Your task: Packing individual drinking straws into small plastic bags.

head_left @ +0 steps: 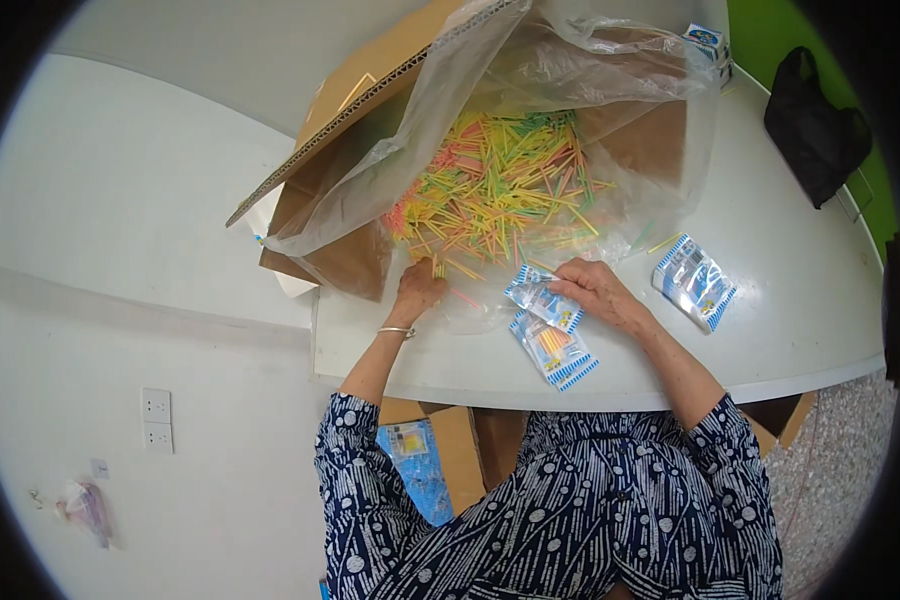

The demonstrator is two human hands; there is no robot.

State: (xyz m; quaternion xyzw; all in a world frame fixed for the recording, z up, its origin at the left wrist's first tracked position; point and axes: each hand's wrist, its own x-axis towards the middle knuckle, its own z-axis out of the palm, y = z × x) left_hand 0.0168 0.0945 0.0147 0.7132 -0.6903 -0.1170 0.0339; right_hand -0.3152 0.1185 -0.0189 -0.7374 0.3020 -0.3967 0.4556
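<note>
Many thin straw-like sticks (500,190) in yellow, green, pink and orange lie heaped in a clear plastic liner inside a cardboard box tipped toward me. At the heap's near left edge, my left hand (420,290) is closed round a small bunch of yellowish sticks (438,267). My right hand (595,292) pinches a blue-and-white packet (532,290) by its right side. Partly beneath that one, a second packet (555,350) lies near the table's front edge, orange-yellow sticks showing through its window. Whether the held packet contains anything, I cannot tell.
The cardboard box (310,150) and its plastic liner (650,75) fill the back of the white table (780,300). Another blue-and-white packet (695,283) lies to the right. A black bag (818,130) hangs at the far right. Below the table stands an open carton with blue packaging (415,465).
</note>
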